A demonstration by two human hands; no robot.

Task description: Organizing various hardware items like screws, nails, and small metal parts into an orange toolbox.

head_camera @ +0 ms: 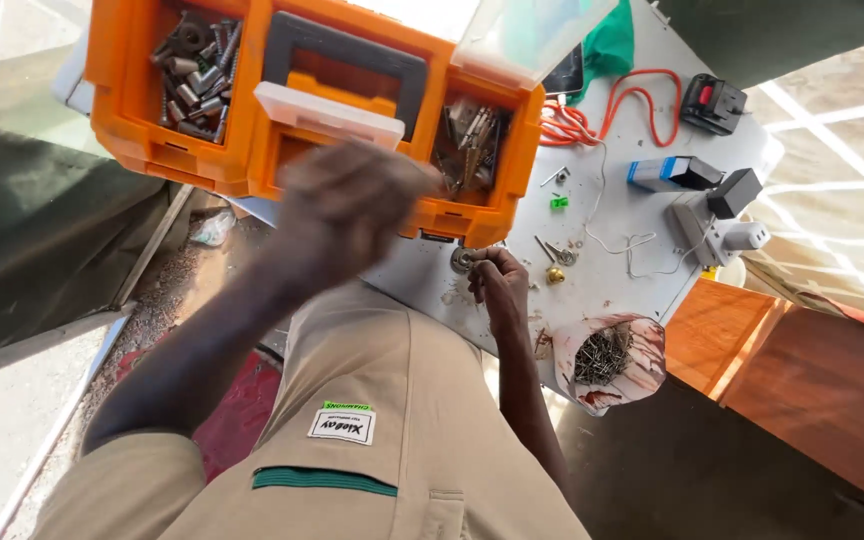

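My left hand (352, 200) is blurred in motion in front of the orange toolbox (132, 120), near its white lid flap (327, 112); its grip is unclear. My right hand (497, 280) rests on the white tabletop (612, 290) below the box's front edge. Its fingers pinch a small metal part beside a round metal piece (462, 260). The box's side compartments hold bolts (195, 75) and metal bits (469, 145).
An open bag of nails (607, 355) lies at the table's near corner. Small screws and a brass piece (555, 272) are scattered mid-table. Further back are an orange cable (632, 100), a black charger (712, 102), a blue-black battery (672, 172) and a white power strip (722, 235).
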